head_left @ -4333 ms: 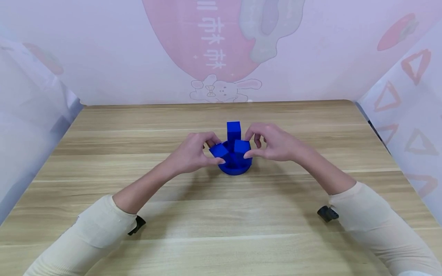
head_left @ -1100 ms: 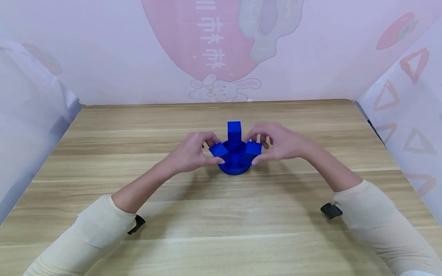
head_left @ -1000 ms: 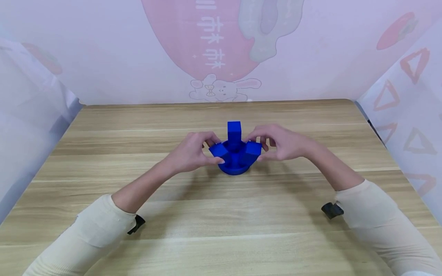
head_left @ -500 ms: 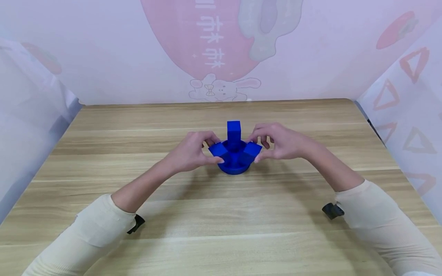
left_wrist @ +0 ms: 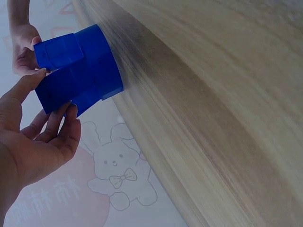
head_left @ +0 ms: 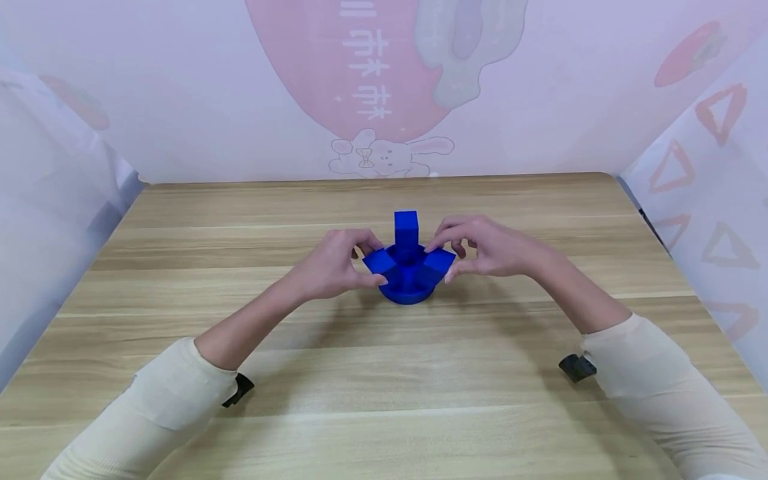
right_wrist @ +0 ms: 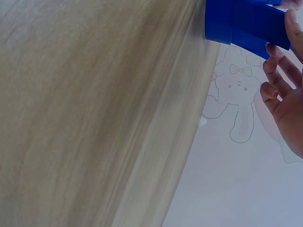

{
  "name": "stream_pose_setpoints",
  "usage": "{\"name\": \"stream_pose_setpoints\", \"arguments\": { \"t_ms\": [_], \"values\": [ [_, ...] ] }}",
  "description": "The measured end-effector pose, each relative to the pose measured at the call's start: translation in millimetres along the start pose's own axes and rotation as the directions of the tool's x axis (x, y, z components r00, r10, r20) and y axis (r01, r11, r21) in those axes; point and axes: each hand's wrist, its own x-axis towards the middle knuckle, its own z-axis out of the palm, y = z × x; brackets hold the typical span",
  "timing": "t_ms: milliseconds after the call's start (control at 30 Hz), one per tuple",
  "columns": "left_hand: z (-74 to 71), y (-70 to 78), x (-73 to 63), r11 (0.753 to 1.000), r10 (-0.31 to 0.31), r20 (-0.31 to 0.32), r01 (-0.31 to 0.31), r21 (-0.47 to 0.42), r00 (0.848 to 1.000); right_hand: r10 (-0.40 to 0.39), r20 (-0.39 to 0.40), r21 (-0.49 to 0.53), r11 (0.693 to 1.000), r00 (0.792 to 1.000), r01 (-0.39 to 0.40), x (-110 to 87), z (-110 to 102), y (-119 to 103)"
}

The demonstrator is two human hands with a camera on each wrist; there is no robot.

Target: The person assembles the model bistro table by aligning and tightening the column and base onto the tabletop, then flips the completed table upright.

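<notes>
A round blue base [head_left: 408, 297] sits on the table, with three square-ended blue blocks rising from it. The back block [head_left: 406, 230] stands upright, while the left block [head_left: 379, 262] and the right block [head_left: 439, 262] lean outward to either side. My left hand [head_left: 330, 267] pinches the left block, thumb on its near side and fingers behind; the left wrist view shows this grip on the block's end [left_wrist: 59, 92]. My right hand [head_left: 487, 250] holds the right block between thumb and index finger, its other fingers curled loosely. The blocks' lower ends are hidden inside the base.
The wood-grain table [head_left: 384, 387] reaches back to a pale printed wall sheet [head_left: 210, 100] with a rabbit drawing. White sheets hang at both sides. Each sleeve carries a small black device [head_left: 577, 367] on its underside.
Since the oldest frame, the right block has gone from near the middle to leaning outward right, my right hand moving with it. Lately only my right fingers shifted slightly; my left hand stayed put.
</notes>
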Motion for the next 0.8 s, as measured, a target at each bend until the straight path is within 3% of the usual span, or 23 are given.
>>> {"name": "stream_pose_setpoints", "arguments": {
  "t_ms": [333, 600, 800],
  "values": [
    [-1.2, 1.6, 0.8, 1.0, 0.004, 0.005, -0.004, -0.02, 1.0, -0.008, -0.018, -0.026, 1.0, 1.0, 0.008, -1.2, 0.2, 1.4],
    [0.5, 0.3, -2.3, 1.0, -0.013, 0.015, 0.013, -0.019, 1.0, -0.007, 0.0, 0.017, 1.0, 1.0, 0.007, -4.1, 1.1, 6.5],
    [3.2, -7.9, -4.1, 1.0, 0.02, 0.021, -0.02, -0.001, 1.0, 0.13, -0.009, -0.029, 0.991, 0.991, -0.131, -6.2, 4.9, 8.5]
  ]
}}
